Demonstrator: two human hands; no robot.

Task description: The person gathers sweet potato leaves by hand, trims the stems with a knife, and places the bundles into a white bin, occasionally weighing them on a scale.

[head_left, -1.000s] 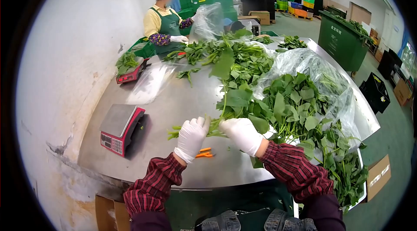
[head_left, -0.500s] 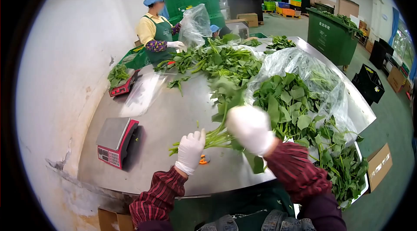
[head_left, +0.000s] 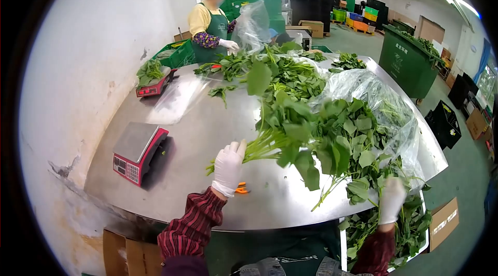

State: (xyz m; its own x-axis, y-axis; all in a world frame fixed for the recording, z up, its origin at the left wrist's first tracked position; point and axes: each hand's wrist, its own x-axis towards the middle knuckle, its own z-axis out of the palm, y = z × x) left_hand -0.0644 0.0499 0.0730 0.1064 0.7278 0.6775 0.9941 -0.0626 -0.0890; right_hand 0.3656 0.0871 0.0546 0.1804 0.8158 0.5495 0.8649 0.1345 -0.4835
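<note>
My left hand (head_left: pixel 229 168), in a white glove, is closed round the stems of a bunch of leafy greens (head_left: pixel 270 145), whose leaves fan out to the right above the steel table. Beneath that wrist lies a small orange-handled tool (head_left: pixel 242 188). My right hand (head_left: pixel 392 201), also gloved, is smeared by motion over the greens in a white crate (head_left: pixel 426 224) at the table's edge; its fingers cannot be made out. A large heap of greens (head_left: pixel 358 125) spreads from beside the bunch toward the far end, partly on clear plastic sheeting (head_left: pixel 358 83).
A red scale (head_left: pixel 137 146) stands on the left of the steel table (head_left: pixel 192 156); another scale (head_left: pixel 152 88) farther back carries greens. Across the table a person (head_left: pixel 210 29) holds a plastic bag (head_left: pixel 252 24). A green bin (head_left: pixel 407 63) and a cardboard box (head_left: pixel 444 224) are at the right.
My right hand has moved from the bunch to the right and down, over the crate. My left hand still holds the stems. The view has shifted slightly.
</note>
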